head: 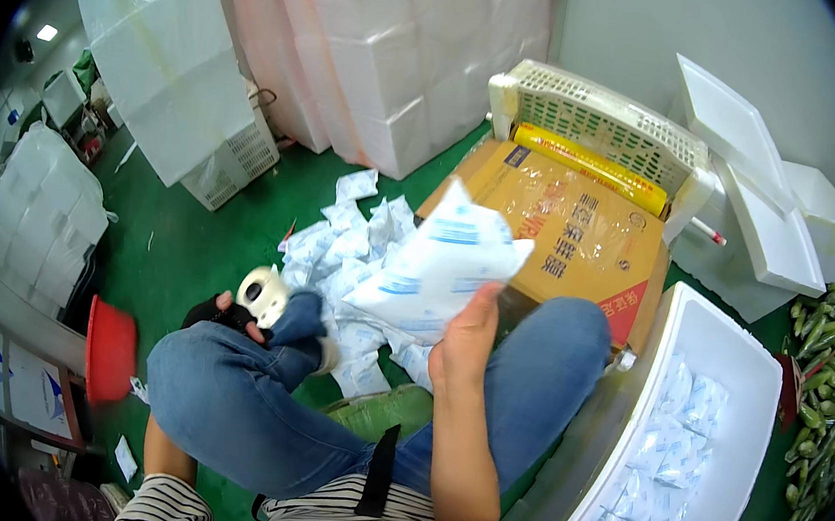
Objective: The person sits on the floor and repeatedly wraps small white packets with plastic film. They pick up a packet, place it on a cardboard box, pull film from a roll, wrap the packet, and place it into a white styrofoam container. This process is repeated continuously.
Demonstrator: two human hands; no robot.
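Note:
Bare-skinned, my right hand (pixel 469 332) grips the lower right edge of a white gel ice pack (pixel 447 263) with blue print. The pack is raised over a loose heap of similar ice packs (pixel 347 242) on the floor. My left hand (pixel 225 316), in a black fingerless glove, is beyond my bent left knee, near a cream clog (pixel 263 297). The knee partly hides that hand, and whether it holds anything is unclear. To my right stands a white foam box (pixel 732 472), with several ice packs (pixel 658 464) lying in its bottom.
A taped cardboard carton (pixel 543 205) and a yellow roll (pixel 592 168) lie by a plastic crate (pixel 605 113). Foam lids (pixel 739 133) lean at right, near green vegetables (pixel 828 375). Wrapped foam boxes (pixel 422 57) stack at the back; a red basin (pixel 109 351) is left.

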